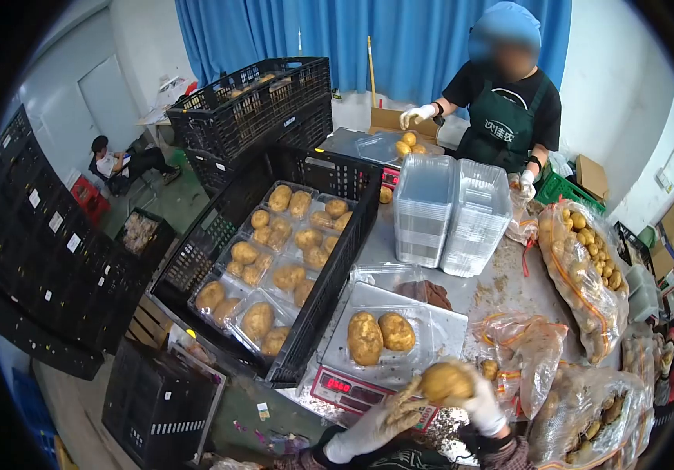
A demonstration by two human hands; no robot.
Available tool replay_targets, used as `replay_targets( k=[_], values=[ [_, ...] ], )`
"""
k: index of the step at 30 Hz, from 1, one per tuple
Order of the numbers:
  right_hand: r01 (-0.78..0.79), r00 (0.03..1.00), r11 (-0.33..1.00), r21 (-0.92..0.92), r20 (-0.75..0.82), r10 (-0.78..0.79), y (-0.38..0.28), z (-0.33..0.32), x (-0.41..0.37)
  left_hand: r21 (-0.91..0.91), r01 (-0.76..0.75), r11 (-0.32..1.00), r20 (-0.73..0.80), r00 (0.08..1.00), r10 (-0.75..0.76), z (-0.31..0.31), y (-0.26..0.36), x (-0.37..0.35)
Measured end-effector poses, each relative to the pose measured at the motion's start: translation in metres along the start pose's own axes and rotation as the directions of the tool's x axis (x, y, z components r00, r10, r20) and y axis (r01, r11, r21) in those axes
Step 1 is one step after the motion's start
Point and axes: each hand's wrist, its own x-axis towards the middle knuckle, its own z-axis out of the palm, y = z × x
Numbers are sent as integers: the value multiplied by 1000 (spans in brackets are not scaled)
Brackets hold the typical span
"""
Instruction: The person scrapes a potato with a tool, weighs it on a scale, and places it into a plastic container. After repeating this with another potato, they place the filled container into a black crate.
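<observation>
A large potato [445, 384] sits in my right hand [484, 401], gloved in white, over the front edge of the digital scale. My left hand [388, 419], in a soiled white glove, is beside it with fingers stretched out, their tips right at the potato's lower left side. Beyond the hands, two potatoes [365, 338] lie in a clear plastic tray [423, 321] on the scale's metal plate [451, 333]. The red display [338, 385] is lit at the scale's front left.
A black crate [368, 196] of potato-filled trays stands left, more crates [251, 110] behind. Stacked clear trays [423, 211] rise mid-table. Bags of potatoes [588, 266] line the right side. Across the table stands a gloved co-worker [501, 117]; another person [121, 164] sits far left.
</observation>
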Motion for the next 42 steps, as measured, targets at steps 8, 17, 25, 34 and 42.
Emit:
replay_targets(
  k=[8,17,25,34,42],
  values=[
    [-372,725,778,-506,-682,-97,147,-92,28,737,-49,674,-346,830,439,-83,31,34],
    [278,892,623,-731,-44,-449,12,45,97,837,-109,537,-211,841,499,-74,8,60],
    [231,894,598,-767,-76,-442,22,41,107,921,-43,387,-137,895,425,-60,-13,66],
    [-146,963,675,723,-52,264,85,-31,210,845,-116,522,-241,789,565,-63,0,54],
    [295,909,800,-522,-105,-404,67,-5,73,-286,117,951,-314,926,-208,-106,-41,38]
  ],
)
